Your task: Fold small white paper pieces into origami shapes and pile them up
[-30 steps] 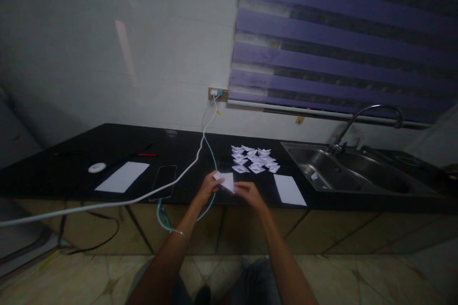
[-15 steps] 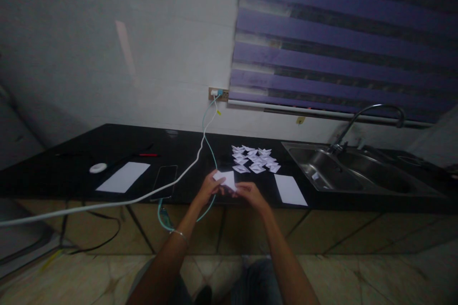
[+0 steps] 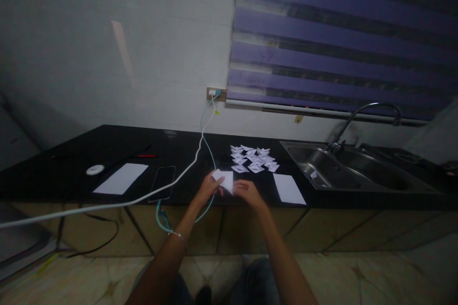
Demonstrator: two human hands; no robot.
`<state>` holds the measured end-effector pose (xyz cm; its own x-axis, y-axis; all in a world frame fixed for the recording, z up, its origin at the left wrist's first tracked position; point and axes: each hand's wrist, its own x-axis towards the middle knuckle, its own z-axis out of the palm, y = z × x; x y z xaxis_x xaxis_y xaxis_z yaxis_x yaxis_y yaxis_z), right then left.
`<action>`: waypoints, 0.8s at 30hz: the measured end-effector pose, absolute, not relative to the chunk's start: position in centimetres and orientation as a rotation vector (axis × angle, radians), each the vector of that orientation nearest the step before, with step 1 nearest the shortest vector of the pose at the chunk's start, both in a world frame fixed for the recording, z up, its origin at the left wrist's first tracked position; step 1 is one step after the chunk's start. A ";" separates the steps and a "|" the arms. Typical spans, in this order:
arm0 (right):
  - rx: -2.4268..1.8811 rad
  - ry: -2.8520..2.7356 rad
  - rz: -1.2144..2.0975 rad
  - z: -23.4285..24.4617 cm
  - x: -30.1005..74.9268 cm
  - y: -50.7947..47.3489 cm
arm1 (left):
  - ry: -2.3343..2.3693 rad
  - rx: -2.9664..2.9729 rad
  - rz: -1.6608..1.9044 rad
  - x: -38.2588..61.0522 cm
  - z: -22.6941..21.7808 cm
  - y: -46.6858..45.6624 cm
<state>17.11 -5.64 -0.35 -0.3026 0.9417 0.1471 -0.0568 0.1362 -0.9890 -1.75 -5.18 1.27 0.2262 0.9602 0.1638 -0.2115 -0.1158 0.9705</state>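
A small folded piece of white paper is held up over the front of the counter. My left hand grips its left side, thumb on top and fingers beneath. At the lower right corner of the paper, my right hand has its fingers closed in a pinch on the edge. Just beyond, several folded paper boats sit grouped on the black counter. To the right of them lies a flat white sheet of paper.
A white cable runs across the counter from the wall socket, passing over a phone. Left of it lie a stack of white paper, a white round object and a red pen. A steel sink is at the right.
My right fingers have curled in more at the paper's lower right corner. My left hand keeps its hold, and the view has shifted slightly.
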 end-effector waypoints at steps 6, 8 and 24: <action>-1.022 -1.488 1.148 -0.5 16.3 -5.1 | 0.687 1.332 1.085 -1.9 1.3 -5.1; -1.060 -1.451 1.135 -0.5 16.1 -5.0 | 0.644 1.347 1.077 -2.1 1.3 -5.1; -0.999 -1.351 1.144 -1.0 16.1 -4.9 | 0.866 1.453 1.094 -1.4 -0.5 -4.0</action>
<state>16.14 -4.91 -1.04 -0.0968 0.9761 0.1947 -0.0314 0.1925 -0.9808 -1.41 -3.95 -0.54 0.3141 0.9337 0.1720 -0.0475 -0.1654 0.9851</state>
